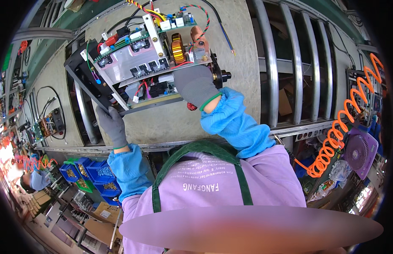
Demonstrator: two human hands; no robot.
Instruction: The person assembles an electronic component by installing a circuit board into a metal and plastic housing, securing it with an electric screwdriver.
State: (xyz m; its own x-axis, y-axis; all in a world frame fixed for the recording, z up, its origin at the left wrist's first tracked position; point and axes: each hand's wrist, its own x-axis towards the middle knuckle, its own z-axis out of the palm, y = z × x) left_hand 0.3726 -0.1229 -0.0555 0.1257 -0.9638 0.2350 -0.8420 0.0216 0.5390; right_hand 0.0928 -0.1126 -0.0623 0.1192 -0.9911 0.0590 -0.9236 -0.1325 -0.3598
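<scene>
An open electronic power unit (124,65) lies on a board in front of me, with circuit boards, metal heat sinks and a copper-wound ring coil (177,48). My left hand (112,127), in a grey glove, grips the lower corner of its black end panel (84,74). My right hand (196,86), gloved alike, reaches into the unit's right side below the coil. Its fingers are hidden behind the parts. Beside that wrist is a small red-wound coil (191,106). Black round fittings (224,76) stick out at the unit's right end.
Metal rollers (293,63) run to the right of the board (243,80). A black cable with bare ends (233,51) lies behind the unit. Blue bins (99,170) of small fasteners stand lower left. An orange coiled hose (338,135) and a purple fan (361,152) are at right.
</scene>
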